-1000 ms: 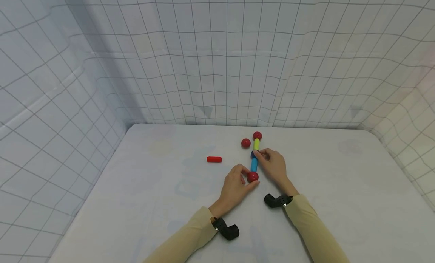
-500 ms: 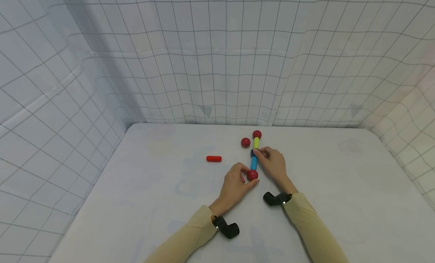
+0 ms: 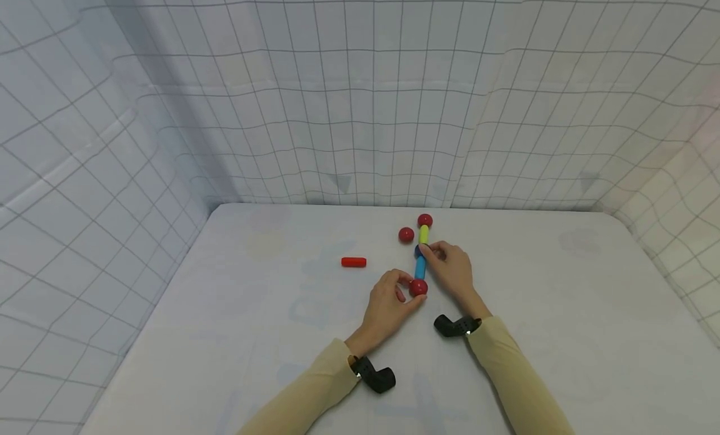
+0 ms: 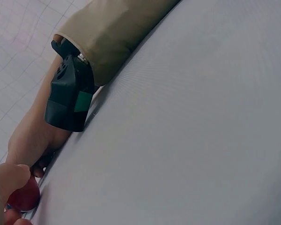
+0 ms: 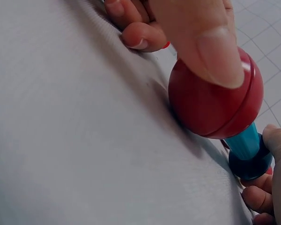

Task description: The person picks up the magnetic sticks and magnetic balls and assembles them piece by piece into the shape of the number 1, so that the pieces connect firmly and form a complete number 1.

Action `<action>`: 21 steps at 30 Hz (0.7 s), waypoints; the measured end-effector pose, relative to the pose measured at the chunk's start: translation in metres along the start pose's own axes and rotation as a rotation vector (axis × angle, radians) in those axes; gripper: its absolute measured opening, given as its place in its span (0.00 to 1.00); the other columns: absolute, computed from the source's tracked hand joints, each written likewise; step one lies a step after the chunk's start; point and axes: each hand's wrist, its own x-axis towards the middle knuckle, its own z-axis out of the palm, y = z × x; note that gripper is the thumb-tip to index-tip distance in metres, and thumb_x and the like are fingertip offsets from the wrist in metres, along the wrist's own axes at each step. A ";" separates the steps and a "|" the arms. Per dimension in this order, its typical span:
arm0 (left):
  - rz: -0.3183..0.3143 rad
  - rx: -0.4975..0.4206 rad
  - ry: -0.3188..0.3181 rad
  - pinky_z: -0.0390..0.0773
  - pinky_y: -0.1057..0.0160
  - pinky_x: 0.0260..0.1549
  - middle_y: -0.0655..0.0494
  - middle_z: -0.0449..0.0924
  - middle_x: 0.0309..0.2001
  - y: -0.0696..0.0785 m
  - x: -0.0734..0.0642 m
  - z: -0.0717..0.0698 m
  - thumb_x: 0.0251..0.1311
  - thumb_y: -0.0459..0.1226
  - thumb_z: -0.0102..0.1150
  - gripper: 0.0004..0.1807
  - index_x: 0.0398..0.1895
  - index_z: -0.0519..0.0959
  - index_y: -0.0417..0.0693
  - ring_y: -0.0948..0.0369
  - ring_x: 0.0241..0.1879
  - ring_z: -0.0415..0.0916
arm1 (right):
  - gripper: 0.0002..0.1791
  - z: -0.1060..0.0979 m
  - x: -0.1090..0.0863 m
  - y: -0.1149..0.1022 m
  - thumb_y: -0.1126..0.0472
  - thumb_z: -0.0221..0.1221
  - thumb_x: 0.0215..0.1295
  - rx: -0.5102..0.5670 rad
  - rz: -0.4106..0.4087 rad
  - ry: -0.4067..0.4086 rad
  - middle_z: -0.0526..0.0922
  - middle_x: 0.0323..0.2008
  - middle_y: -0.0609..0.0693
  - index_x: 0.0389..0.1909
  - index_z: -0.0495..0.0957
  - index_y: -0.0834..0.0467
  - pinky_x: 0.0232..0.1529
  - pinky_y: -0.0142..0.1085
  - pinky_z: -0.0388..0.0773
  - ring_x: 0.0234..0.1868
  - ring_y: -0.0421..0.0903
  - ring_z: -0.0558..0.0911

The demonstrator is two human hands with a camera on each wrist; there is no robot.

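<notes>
In the head view a short chain runs away from me: a red ball (image 3: 419, 287), a blue rod (image 3: 420, 268), a dark blue ball (image 3: 418, 252), a yellow-green rod (image 3: 424, 235) and a far red ball (image 3: 425, 220). My left hand (image 3: 388, 304) holds the near red ball between thumb and fingers. Its thumb (image 5: 220, 58) lies across this ball in the right wrist view. My right hand (image 3: 454, 271) pinches the dark blue ball, partly covering it. The left wrist view catches only a bit of the near ball (image 4: 27, 194) under the left thumb.
A loose red ball (image 3: 406, 235) lies left of the yellow-green rod. Further left is a separate red rod (image 3: 354, 262). Everything rests on a white table (image 3: 253, 310) backed by grid-patterned white sheets (image 3: 360, 110). Black cameras are strapped to both wrists.
Both hands stay at the same two balls. The left thumb and fingers have shifted very slightly leftward against the near red ball. The loose pieces have not moved.
</notes>
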 end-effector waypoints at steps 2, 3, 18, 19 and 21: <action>-0.003 -0.008 0.002 0.70 0.71 0.25 0.58 0.74 0.36 0.000 -0.001 0.000 0.53 0.44 0.69 0.18 0.42 0.74 0.48 0.68 0.25 0.68 | 0.23 0.000 0.000 0.001 0.43 0.57 0.64 -0.005 0.000 -0.002 0.75 0.22 0.49 0.37 0.83 0.61 0.29 0.38 0.62 0.27 0.47 0.70; -0.008 -0.011 0.004 0.71 0.71 0.25 0.58 0.74 0.36 0.000 -0.001 0.000 0.54 0.44 0.69 0.17 0.42 0.74 0.48 0.68 0.25 0.69 | 0.23 0.001 0.000 0.001 0.43 0.58 0.64 -0.002 0.003 -0.003 0.75 0.22 0.49 0.37 0.83 0.61 0.29 0.38 0.62 0.27 0.47 0.70; -0.091 -0.110 0.049 0.74 0.68 0.28 0.58 0.76 0.39 -0.001 0.000 -0.009 0.60 0.42 0.63 0.13 0.43 0.76 0.47 0.67 0.27 0.72 | 0.22 -0.001 -0.001 -0.001 0.42 0.57 0.64 0.002 0.010 -0.017 0.74 0.22 0.49 0.38 0.83 0.59 0.29 0.37 0.62 0.27 0.46 0.69; -0.095 -0.105 0.059 0.74 0.68 0.29 0.58 0.76 0.39 -0.002 0.002 -0.011 0.60 0.42 0.63 0.13 0.43 0.76 0.47 0.67 0.28 0.72 | 0.23 -0.001 -0.001 -0.001 0.42 0.57 0.64 -0.002 0.009 -0.018 0.74 0.22 0.49 0.38 0.83 0.59 0.29 0.37 0.62 0.26 0.46 0.69; -0.090 -0.083 0.083 0.74 0.68 0.29 0.58 0.76 0.39 -0.004 0.005 -0.015 0.61 0.41 0.62 0.12 0.43 0.76 0.47 0.67 0.29 0.73 | 0.23 -0.001 0.000 0.000 0.42 0.57 0.64 -0.010 0.004 -0.015 0.74 0.22 0.48 0.38 0.83 0.59 0.29 0.37 0.63 0.26 0.46 0.70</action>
